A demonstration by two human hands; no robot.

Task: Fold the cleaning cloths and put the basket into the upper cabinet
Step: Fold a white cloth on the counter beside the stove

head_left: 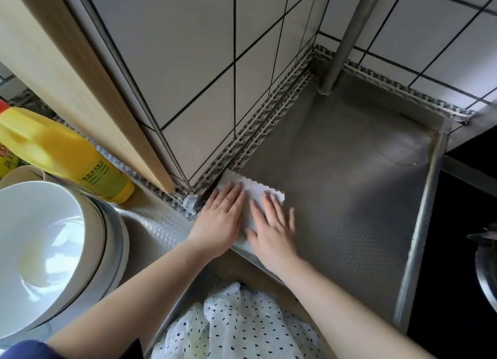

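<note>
A white cloth (251, 194) with a zigzag edge is laid flat on the metal counter (349, 183), close to the tiled wall (215, 89) at 11 o'clock. It is pressed down by both hands, palms flat and fingers spread: the left hand (219, 218) at 9 o'clock of the cloth, the right hand (273, 225) at 4 o'clock. A ring is worn on the left hand. Stacked white bowls (40, 248) are seen at 8 o'clock, with a yellow bottle (67, 154) behind them. A steel pole (347, 35) stands at 1 o'clock. What is probably a dotted garment (236, 326) is seen at 6 o'clock.
</note>
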